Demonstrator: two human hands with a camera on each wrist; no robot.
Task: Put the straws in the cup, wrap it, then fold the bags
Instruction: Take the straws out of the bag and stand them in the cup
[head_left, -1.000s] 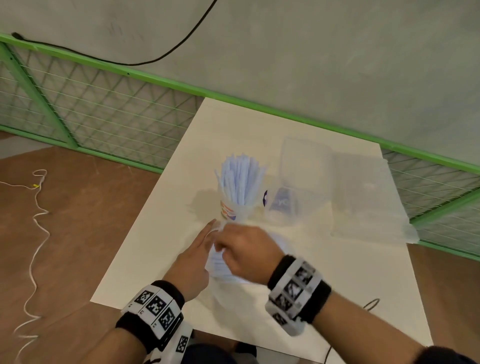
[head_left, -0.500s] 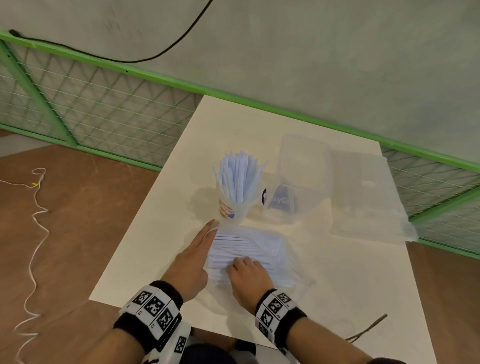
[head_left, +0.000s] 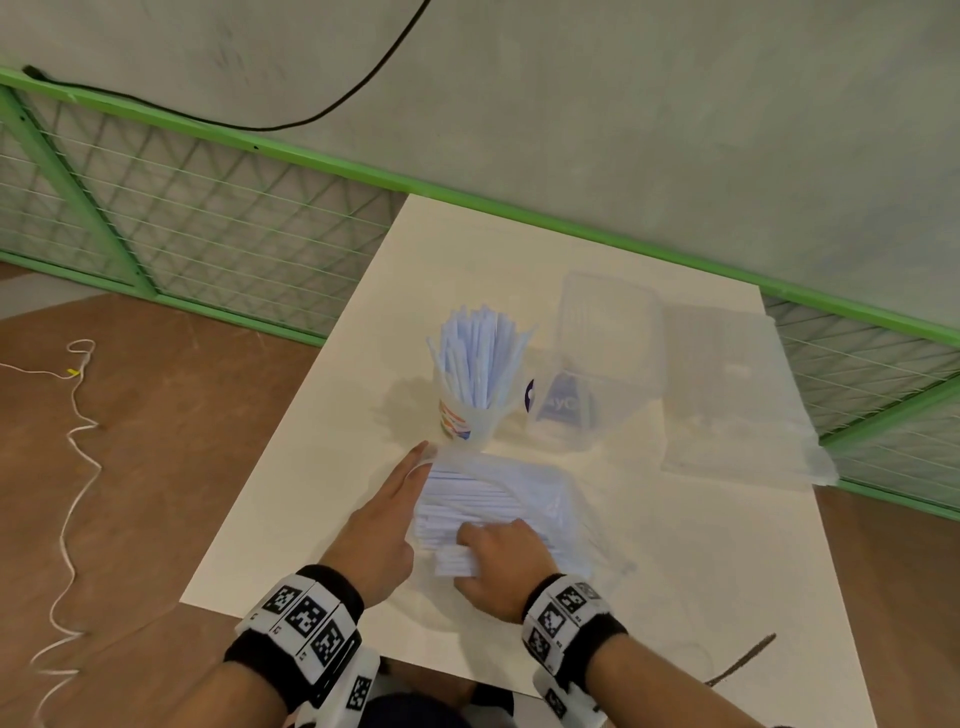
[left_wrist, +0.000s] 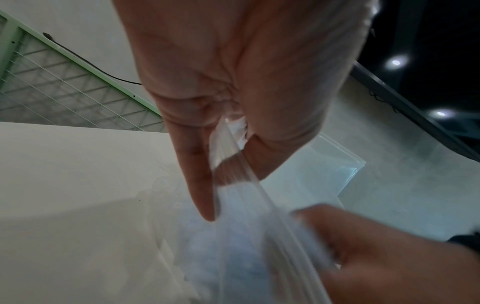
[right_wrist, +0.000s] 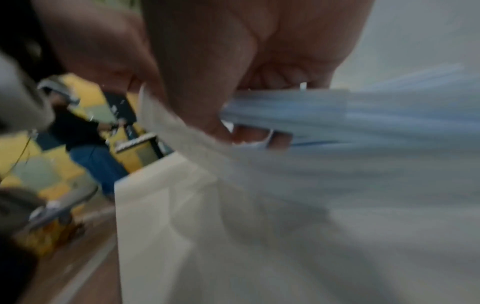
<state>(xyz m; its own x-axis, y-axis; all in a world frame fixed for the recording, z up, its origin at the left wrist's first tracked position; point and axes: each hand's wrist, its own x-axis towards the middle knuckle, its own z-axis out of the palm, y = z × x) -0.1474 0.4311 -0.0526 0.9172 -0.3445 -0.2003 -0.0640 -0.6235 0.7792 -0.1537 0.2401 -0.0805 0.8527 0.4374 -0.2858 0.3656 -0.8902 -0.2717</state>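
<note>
I am looking down at the white table (head_left: 322, 467), which is carrying everything here. At its far right a flat clear bag (head_left: 737, 395) is lying spread out, and just left of it a second clear bag (head_left: 597, 374) with blue print is standing loosely, touching the cup's right side. Near the front edge an open clear straw bag (head_left: 545, 499) is lying on its side, its mouth toward the left, with wrapped white straws (head_left: 467, 514) stacked lengthwise inside. The cup (head_left: 470, 421) is standing upright just beyond that bag, already packed with a fan of wrapped straws (head_left: 480, 353).

My left hand (head_left: 382, 525) is sitting at the bag's mouth, fingers stretched forward; the left wrist view is showing the thumb and fingers pinching the bag's rim (left_wrist: 228, 156). My right hand (head_left: 498, 564) is reaching into the bag, fingers curling round a bundle of straws; the right wrist view, though blurred, is showing that bundle (right_wrist: 337, 115) gripped between thumb and fingers.
</note>
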